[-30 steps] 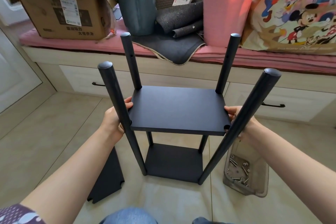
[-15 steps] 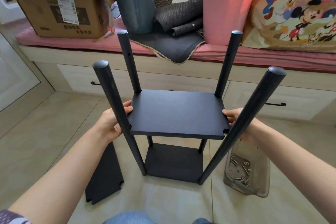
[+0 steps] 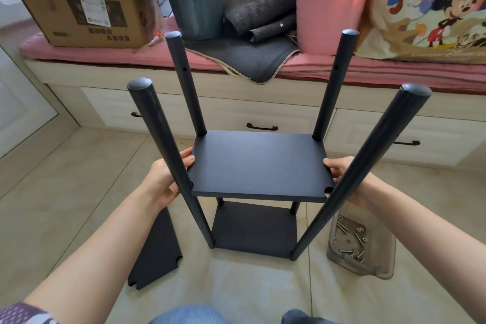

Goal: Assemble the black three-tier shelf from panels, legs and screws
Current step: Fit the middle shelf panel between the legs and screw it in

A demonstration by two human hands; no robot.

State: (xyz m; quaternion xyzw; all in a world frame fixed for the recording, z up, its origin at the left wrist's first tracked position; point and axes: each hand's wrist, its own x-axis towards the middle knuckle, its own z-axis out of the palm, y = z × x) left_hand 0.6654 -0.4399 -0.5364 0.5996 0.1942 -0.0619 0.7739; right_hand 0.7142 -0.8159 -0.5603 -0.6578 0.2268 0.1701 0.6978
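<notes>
The middle panel (image 3: pixel 259 164) sits level between the four legs, partway up, and this is the step in hand: setting the second tier. Below it, the bottom panel (image 3: pixel 253 229) rests on the floor (image 3: pixel 79 179) with the legs rising from its corners. The near-left leg (image 3: pixel 168 155) and near-right leg (image 3: pixel 368 160) splay outward; the far-left leg (image 3: pixel 184 81) and far-right leg (image 3: pixel 334 81) each show a screw hole well above the panel. The left hand (image 3: pixel 165 179) grips the panel's 9 o'clock edge, thumb on top, fingers curled beneath. The right hand (image 3: pixel 344 179) holds the 3 o'clock edge, partly hidden behind the near-right leg; its thumb lies on top, the rest I cannot see. The next move, I'd judge, calls for lining the corner notches up with the leg holes, then freeing a hand for screws. Those wait in the clear tub (image 3: pixel 360 247) at 4 o'clock. The spare panel (image 3: pixel 157 250) lies on the floor at 7 o'clock.
</notes>
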